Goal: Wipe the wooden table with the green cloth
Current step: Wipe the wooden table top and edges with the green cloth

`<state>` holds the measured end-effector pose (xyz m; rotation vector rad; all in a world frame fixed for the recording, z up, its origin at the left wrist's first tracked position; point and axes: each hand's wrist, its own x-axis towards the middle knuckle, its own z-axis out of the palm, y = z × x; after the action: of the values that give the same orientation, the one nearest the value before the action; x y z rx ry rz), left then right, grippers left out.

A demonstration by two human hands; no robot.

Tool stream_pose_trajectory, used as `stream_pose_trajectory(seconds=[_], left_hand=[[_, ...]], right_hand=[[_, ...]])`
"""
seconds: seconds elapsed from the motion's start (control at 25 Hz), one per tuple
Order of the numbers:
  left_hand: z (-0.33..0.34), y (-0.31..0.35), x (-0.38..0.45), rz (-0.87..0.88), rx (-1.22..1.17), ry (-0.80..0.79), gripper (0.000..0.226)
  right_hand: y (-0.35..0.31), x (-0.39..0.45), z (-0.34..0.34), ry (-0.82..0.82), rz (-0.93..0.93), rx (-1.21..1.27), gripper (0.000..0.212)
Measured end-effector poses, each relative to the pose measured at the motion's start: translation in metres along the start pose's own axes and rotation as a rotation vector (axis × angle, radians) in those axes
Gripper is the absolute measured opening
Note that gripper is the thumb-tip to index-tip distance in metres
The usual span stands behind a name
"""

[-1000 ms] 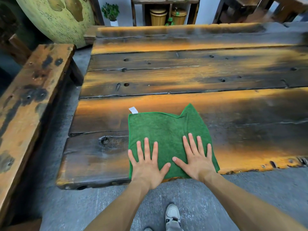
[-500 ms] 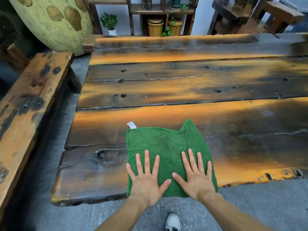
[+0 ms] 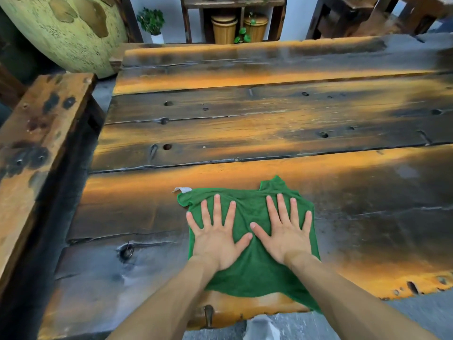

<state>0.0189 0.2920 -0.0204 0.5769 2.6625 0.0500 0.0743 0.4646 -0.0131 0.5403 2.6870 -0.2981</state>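
Green cloth (image 3: 255,271) lay spread on the near planks of the wooden bench (image 3: 245,133), its near edge almost at the bench's front lip and a white tag (image 3: 182,189) sticking out at its far left corner. Both hands pressed flat on it with fingers straight and spread, gripping nothing: the left hand (image 3: 217,238) on the cloth's left half, the right hand (image 3: 285,234) just beside it on the right half, the thumbs nearly touching. Left of the bench, across a dark gap, ran a second plank bench (image 3: 36,148). Beyond the far left corner stood a large pale green vessel (image 3: 66,30), its contents hidden. Farther back, a small potted plant (image 3: 151,23) stood beside a wooden shelf (image 3: 232,3) holding two lidded bamboo-coloured canisters (image 3: 224,29), with a leafy sprig between them.
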Motion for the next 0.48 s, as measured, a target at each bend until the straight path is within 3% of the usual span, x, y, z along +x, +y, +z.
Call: stream_pose_trajectory(seconds=[0.48], left_hand=[[-0.041, 0.003, 0.135, -0.047, 0.063, 0.153, 0.084]], right_hand=[[-0.001, 0.145, -0.044, 0.179, -0.041, -0.035, 0.078]])
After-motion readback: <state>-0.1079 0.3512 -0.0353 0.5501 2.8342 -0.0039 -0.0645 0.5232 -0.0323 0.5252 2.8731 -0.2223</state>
